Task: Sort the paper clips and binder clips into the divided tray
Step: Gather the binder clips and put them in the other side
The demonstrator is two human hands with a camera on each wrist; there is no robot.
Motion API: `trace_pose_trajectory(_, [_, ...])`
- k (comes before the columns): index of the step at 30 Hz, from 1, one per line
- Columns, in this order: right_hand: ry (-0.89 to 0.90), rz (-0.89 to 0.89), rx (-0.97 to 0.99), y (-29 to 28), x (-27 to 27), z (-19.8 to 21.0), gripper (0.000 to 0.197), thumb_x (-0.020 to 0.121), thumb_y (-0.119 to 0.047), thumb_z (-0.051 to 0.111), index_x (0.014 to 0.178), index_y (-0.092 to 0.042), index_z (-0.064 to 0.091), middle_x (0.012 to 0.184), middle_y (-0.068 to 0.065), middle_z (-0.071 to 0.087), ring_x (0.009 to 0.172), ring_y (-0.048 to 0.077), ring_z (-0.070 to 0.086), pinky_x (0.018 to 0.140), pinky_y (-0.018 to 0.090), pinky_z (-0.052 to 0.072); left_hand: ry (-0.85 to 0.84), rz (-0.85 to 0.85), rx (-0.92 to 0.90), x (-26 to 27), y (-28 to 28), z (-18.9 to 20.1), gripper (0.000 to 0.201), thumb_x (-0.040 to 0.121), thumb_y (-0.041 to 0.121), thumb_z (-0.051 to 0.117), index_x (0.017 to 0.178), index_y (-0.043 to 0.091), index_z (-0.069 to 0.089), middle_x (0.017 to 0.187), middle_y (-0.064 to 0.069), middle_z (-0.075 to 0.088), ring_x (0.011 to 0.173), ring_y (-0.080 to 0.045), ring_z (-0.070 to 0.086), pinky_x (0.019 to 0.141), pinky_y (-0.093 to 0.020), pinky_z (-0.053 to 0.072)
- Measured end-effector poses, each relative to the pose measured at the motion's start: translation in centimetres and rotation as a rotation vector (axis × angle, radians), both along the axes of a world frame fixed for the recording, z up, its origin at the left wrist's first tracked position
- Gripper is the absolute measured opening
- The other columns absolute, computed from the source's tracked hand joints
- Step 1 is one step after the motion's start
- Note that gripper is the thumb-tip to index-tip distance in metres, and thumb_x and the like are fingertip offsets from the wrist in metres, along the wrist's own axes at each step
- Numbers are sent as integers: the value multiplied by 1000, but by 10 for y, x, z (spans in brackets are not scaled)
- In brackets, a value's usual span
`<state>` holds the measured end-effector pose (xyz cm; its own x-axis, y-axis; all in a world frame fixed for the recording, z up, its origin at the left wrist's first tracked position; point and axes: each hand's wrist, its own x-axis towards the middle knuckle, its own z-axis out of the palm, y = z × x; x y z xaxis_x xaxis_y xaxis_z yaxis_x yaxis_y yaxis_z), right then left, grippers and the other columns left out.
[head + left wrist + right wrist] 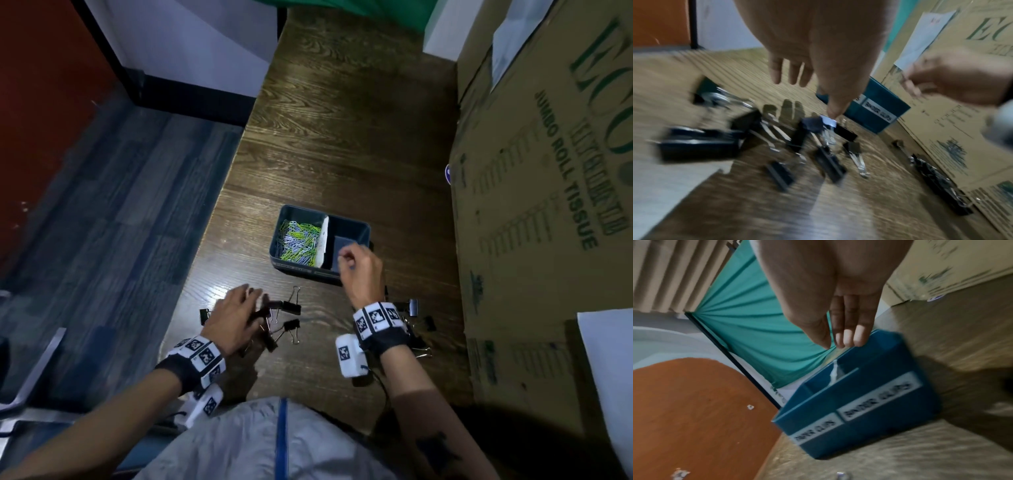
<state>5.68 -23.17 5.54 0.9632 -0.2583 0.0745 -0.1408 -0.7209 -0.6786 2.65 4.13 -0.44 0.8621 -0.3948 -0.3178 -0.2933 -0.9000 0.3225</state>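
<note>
The dark blue divided tray (356,229) stands mid-table; several green and white paper clips (298,240) fill its left compartment, a white divider (324,240) beside them. Its front labels read PAPER CLIPS and BINDER CLIPS on the tray (869,410). My right hand (344,257) hovers over the right compartment's near edge; in the right wrist view the right hand (833,345) has thumb and fingertips close together with nothing seen between them. My left hand (255,303) spreads straight fingers over black binder clips (291,306). The thumb of my left hand (813,94) touches one binder clip (813,124).
More binder clips (416,306) lie under and right of my right wrist, close to a big cardboard box (531,205) that walls the table's right side. The table's left edge (219,192) drops to blue flooring. Another clip (205,313) sits near that edge.
</note>
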Motion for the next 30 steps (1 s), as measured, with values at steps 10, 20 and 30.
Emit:
trace_pose_trajectory(10, [864,-196,-170,-104,-72,-48,97,73,-67,72,152,-38,23,163,7,4,147,39,8,113,63,21,296,271,166,-8,56,0,127,51,70,78,147,30,5,138,-15,24,113,-35,51,88,-45,52])
trace_pose_trajectory(20, [642,9,-205,-27,-91,-72,66,80,-33,78,139,-31,47,143,4,31,131,31,34,107,52,37,255,57,4,-20,-12,-7,98,69,36,83,145,40,20,131,-2,26,102,-22,54,83,-37,53])
trace_pose_trajectory(30, [471,-24,-192,-14,-102,-61,55,86,-38,69,136,-29,50,146,1,36,135,23,35,112,49,35,149,14,11,-17,-35,11,83,82,54,64,147,30,19,144,-7,28,120,-25,46,85,-39,52])
